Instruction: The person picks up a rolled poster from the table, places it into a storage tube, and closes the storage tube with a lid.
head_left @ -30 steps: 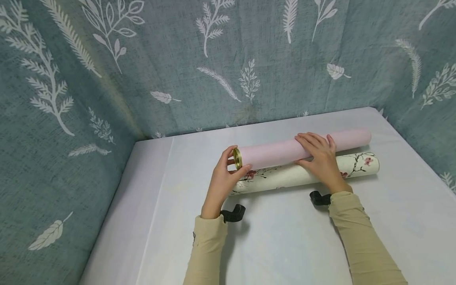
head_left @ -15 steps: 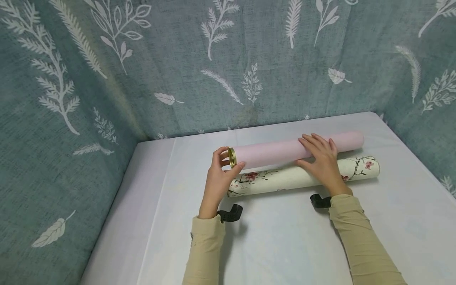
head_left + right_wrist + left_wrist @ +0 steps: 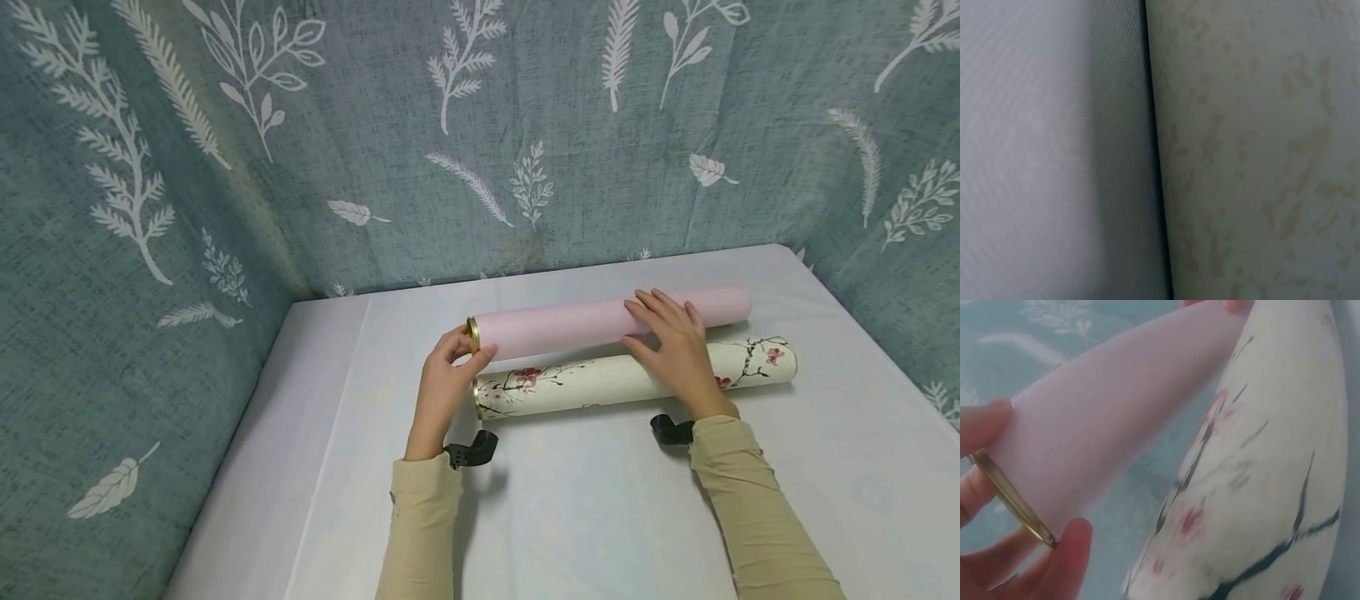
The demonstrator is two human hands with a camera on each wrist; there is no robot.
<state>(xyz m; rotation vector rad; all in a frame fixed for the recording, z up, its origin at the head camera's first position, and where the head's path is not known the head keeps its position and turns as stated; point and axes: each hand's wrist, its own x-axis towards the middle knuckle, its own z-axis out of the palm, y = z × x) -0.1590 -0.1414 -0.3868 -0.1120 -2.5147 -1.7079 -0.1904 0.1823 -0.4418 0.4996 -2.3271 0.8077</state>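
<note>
A long pink tube [image 3: 555, 327] lies slantwise at the back of the work area, with a gold rim [image 3: 473, 333] at its left end. My left hand [image 3: 442, 379] grips that end, thumb on the near side and fingers around the rim, as the left wrist view shows the rim [image 3: 1013, 503] between them. Over the tube's right half, my right hand [image 3: 671, 346] holds it with fingers across the top and thumb on the near side. Just in front lies a cream tube [image 3: 600, 383] with a blossom-branch print, partly under the right hand; its surface [image 3: 1260, 156] fills the right wrist view's right side.
Both tubes are over a table with a white cloth [image 3: 577, 500]. A blue-green leaf-print curtain [image 3: 375, 150] rises behind the table and along both sides. Black wrist mounts [image 3: 472, 450] stick out from both wrists.
The pink tube has slid to the left with my left hand at its end. More of the cream tube's left end now shows. My right hand stays at nearly the same spot.
</note>
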